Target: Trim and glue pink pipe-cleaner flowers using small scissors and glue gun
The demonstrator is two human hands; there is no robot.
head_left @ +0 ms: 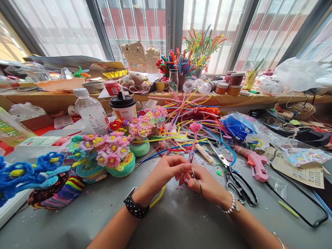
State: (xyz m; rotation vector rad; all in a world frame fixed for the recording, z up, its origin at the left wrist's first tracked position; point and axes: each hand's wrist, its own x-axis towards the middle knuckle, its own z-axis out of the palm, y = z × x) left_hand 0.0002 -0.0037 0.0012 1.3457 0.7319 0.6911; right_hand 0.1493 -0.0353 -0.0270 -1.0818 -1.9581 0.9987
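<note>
My left hand (172, 169) is closed, its thumb and fingers pinched together beside the right hand. What it grips is mostly hidden; a small pinkish-red bit shows below its fingertips. Small scissors (200, 188) sit in my right hand (203, 181), one handle loop around the thumb and thin blades pointing up between the hands. Just beyond them stands a pink fuzzy flower (195, 127) on a pipe-cleaner stem; whether a hand holds that stem I cannot tell. A yellow pipe cleaner (158, 197) lies under my left wrist. Pink fuzz clippings dot the grey table (178, 221).
Large scissors (229, 173) and a pink glue gun (255, 162) with a black cord lie to the right. Pipe-cleaner flower pots (120, 166), a bottle (90, 112) and a lidded cup (124, 109) crowd the left. Loose pipe cleaners (186, 110) heap behind the hands.
</note>
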